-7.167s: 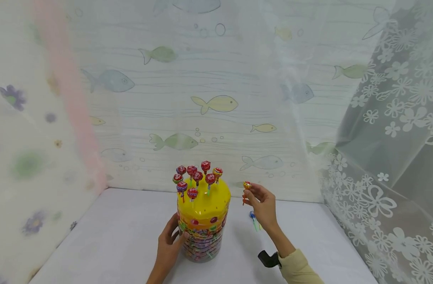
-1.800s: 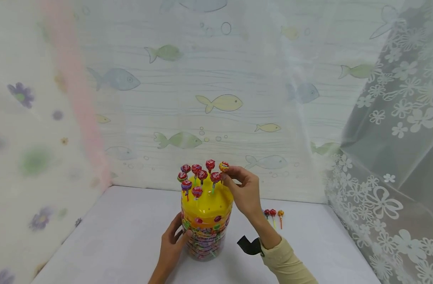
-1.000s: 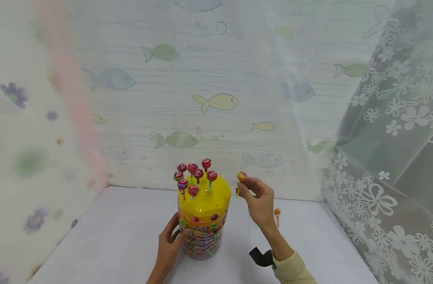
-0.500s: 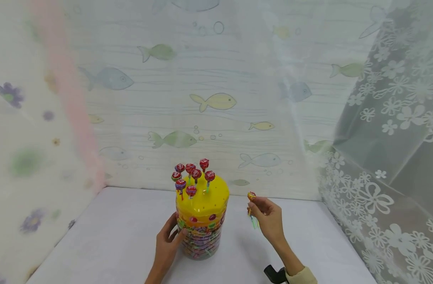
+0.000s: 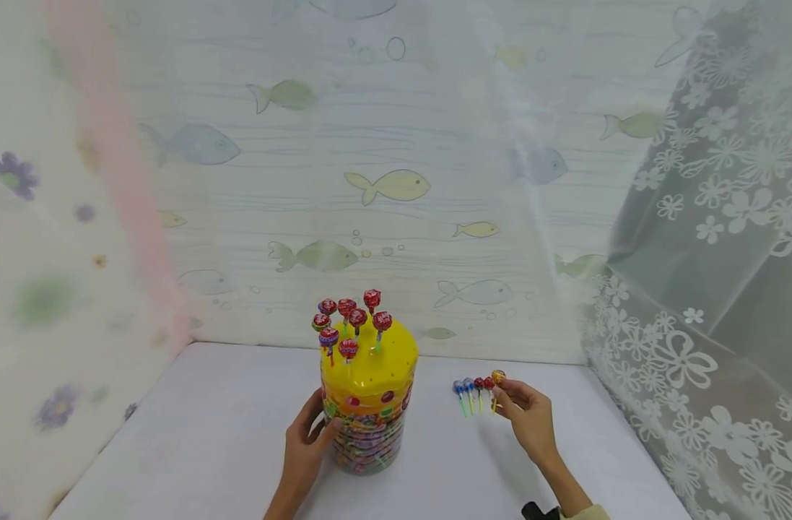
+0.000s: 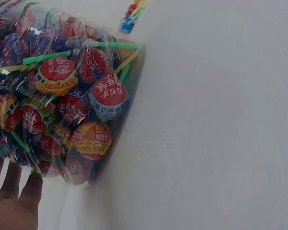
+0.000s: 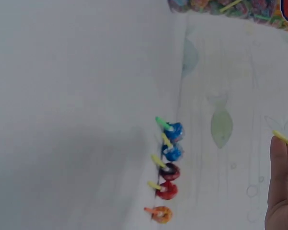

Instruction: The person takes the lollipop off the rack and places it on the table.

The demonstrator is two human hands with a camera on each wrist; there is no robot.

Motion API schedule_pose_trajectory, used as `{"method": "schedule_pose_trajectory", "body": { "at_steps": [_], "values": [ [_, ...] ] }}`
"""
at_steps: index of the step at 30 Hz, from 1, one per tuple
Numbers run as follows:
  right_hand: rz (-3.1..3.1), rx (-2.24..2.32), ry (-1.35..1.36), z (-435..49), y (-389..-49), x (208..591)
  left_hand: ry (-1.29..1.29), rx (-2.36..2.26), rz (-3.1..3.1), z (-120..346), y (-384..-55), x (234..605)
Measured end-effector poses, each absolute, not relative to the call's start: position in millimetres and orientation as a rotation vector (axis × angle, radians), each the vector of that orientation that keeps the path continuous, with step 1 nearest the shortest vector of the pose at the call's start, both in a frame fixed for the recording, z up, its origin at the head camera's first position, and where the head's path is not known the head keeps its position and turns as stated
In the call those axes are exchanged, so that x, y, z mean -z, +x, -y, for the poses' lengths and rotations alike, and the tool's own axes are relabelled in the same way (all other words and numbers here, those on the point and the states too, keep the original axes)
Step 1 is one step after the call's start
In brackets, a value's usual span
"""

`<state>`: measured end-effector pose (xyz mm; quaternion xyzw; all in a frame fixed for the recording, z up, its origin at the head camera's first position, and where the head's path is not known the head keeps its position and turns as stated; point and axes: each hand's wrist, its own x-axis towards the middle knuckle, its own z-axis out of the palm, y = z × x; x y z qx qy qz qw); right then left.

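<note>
My left hand (image 5: 305, 444) grips the side of a clear plastic jar (image 5: 367, 444) full of wrapped lollipops, thumb toward the front. In the left wrist view its fingers (image 6: 31, 191) lie against the jar wall. Several lollipops (image 5: 348, 349) stand upright by their sticks in the holes of the jar's yellow lid (image 5: 389, 368). My right hand (image 5: 531, 422) pinches the yellow stick of a yellow-and-red lollipop (image 5: 499, 376), low over the table at the right. In the right wrist view this stick (image 7: 283, 138) shows above the fingertips, its candy hidden.
Beside the right hand, several lollipops lie in a row on the white table (image 5: 240, 433): blue ones (image 5: 468, 384), red ones (image 5: 479, 383) and an orange one (image 7: 162, 214). A fish-patterned curtain (image 5: 396, 144) hangs behind, with a flowered sheet (image 5: 707, 289) at the right.
My right hand has pulled the yellow-and-red lollipop out of the lid and carried it right and down to the row. An earlier orange-stick lollipop now lies in that row. My left hand stays on the jar.
</note>
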<state>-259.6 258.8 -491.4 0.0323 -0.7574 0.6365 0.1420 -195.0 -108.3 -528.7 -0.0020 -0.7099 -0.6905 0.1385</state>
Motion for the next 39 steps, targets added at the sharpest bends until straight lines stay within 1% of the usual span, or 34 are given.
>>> {"method": "schedule_pose_trajectory", "body": {
  "at_steps": [12,20,29,39],
  "values": [
    [2.283,-1.817,-0.089,-298,-275,506,-0.002,1.993,2.056,108,-193,525],
    [2.403,-1.766,-0.201,-321,-286,513,0.017,1.981,2.045,109,-194,530],
    [2.549,-1.642,-0.224,-334,-298,519,0.035,1.983,2.045,109,-196,535],
    [2.669,-1.523,-0.285,-335,-313,528,0.024,1.971,2.040,110,-197,535]
  ]
}}
